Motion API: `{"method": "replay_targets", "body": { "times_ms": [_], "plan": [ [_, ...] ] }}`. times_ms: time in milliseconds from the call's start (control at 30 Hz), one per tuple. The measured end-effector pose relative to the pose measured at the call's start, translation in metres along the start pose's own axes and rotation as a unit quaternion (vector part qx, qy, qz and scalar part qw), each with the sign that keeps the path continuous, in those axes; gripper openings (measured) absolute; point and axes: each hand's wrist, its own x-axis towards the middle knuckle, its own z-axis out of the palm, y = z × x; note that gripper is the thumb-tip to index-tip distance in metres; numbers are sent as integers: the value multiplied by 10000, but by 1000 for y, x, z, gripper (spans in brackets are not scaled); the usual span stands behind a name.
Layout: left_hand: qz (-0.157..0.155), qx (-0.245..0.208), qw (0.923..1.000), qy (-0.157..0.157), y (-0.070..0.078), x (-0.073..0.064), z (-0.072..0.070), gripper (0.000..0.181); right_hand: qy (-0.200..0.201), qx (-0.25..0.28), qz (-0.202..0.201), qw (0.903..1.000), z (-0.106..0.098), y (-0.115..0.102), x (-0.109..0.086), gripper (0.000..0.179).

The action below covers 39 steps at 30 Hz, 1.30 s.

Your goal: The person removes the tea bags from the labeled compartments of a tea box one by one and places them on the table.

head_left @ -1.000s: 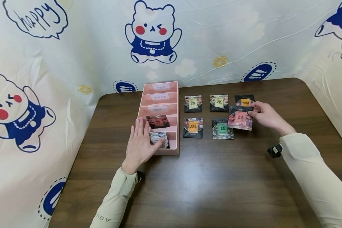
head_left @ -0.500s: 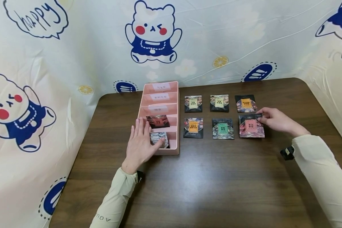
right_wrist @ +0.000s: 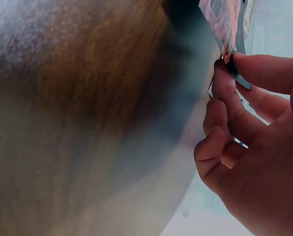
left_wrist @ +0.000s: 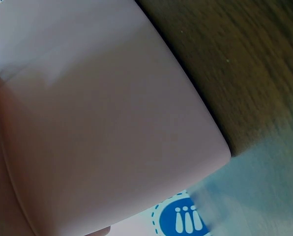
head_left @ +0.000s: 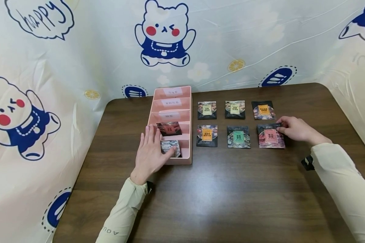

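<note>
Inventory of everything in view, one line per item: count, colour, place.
Divided box: 1, pink, left of the loose packets
White labels: 3, white, box's three rear compartments
Red-label packet: 1, dark red, box's fourth compartment from back
Patterned packet: 1, grey-white, box's front compartment, partly hidden
Pale-green-label packets: 2, dark, back row
Orange-label packets: 2, dark, front row left and back row right
Green-label packet: 1, dark, front row middle
Pink-label packet: 1, dark and pink, front row right
Table: 1, brown, beneath
Printed backdrop: white-blue, behind; panel count unclear
Wrist devices: 2, black, at cuffs
Sleeves: 2, pale, both arms
Left hand: 1, on box's left edge
Right hand: 1, pinching pink-label packet
</note>
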Motion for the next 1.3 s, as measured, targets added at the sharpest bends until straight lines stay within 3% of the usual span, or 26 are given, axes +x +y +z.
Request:
{"method": "replay_targets", "body": {
  "times_ms": [1033,1300],
  "plan": [
    [6,57,10000,-35,0,1,-2,101,-110,-421,-6,9991,6,1,3,35],
    [2,50,10000,-10,-1,1,-1,101,62,-691,8,9976,6,-1,1,35]
  ]
}}
